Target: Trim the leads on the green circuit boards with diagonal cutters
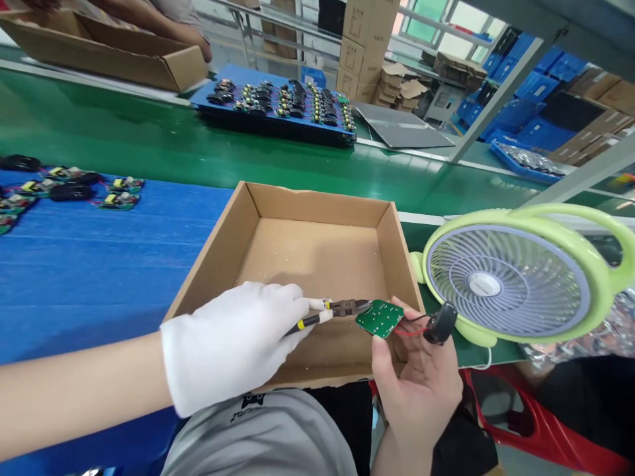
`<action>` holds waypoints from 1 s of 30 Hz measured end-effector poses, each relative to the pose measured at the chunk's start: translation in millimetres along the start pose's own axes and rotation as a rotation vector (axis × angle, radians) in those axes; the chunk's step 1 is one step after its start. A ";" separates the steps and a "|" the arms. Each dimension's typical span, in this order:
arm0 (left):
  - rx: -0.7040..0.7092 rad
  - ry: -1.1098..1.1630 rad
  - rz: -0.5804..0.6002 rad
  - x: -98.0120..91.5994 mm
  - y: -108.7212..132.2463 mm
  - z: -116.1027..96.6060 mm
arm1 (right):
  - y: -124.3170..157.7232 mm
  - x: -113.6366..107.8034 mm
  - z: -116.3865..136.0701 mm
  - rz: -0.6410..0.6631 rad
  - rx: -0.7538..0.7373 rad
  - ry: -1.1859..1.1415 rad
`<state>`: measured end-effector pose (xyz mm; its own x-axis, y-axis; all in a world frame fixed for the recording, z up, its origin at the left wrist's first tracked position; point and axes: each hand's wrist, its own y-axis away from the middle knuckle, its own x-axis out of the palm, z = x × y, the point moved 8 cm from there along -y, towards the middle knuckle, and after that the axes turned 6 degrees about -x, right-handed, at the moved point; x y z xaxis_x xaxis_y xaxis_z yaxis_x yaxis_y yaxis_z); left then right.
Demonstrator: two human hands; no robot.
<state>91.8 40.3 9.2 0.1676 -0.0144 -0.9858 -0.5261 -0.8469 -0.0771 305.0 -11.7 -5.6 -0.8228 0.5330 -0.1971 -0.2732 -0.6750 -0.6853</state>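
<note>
My left hand [238, 337], in a white glove, is closed around a pair of diagonal cutters [347, 307] with black and yellow handles. The jaws meet the left edge of a green circuit board [381, 318]. My bare right hand [421, 377] grips that board between thumb and fingers, its dotted solder side facing up. Red and black wires run from the board to a black plastic part [440, 324] resting by my right fingers. Both hands are over the near part of an open cardboard box [317, 248], whose floor carries small pale specks.
On the blue mat [114, 264] at left lie several wired boards [69, 188]. A green fan [506, 284] stands right of the box. Beyond the green belt [163, 145] sits a blue tray [218, 112] of assemblies. At the upper left, a person's arm [149, 23] reaches by another carton [119, 56].
</note>
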 end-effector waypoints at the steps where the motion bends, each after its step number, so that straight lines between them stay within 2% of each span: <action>1: 0.006 0.032 -0.020 1.2 2.8 1.0 | 1.2 0.0 -0.1 0.005 0.004 0.007; 6: 0.045 0.090 -0.097 1.7 9.1 3.0 | 3.2 0.5 3.1 0.015 0.007 -0.010; 11: 0.108 0.086 -0.105 -3.4 4.3 -2.4 | 2.3 -1.1 4.5 -0.014 0.021 -0.110; 16: 0.143 0.077 -0.164 -11.9 2.6 -5.0 | 3.0 -3.5 1.8 -0.039 0.068 -0.223; 19: 0.165 0.072 -0.150 -12.4 2.9 -5.9 | 3.0 -5.1 0.2 -0.062 0.100 -0.270; 28: 0.201 -0.071 -0.151 -20.4 -0.2 -9.3 | 15.2 -16.5 -15.1 -0.044 0.205 -0.216; 30: 0.197 -0.078 -0.161 -22.4 -0.5 -9.0 | 18.4 -16.7 -16.9 -0.006 0.205 -0.172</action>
<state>95.8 36.2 32.7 0.2017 0.1596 -0.9664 -0.6515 -0.7148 -0.2540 322.1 -24.4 -26.8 -0.8887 0.4546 -0.0590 -0.3592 -0.7705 -0.5265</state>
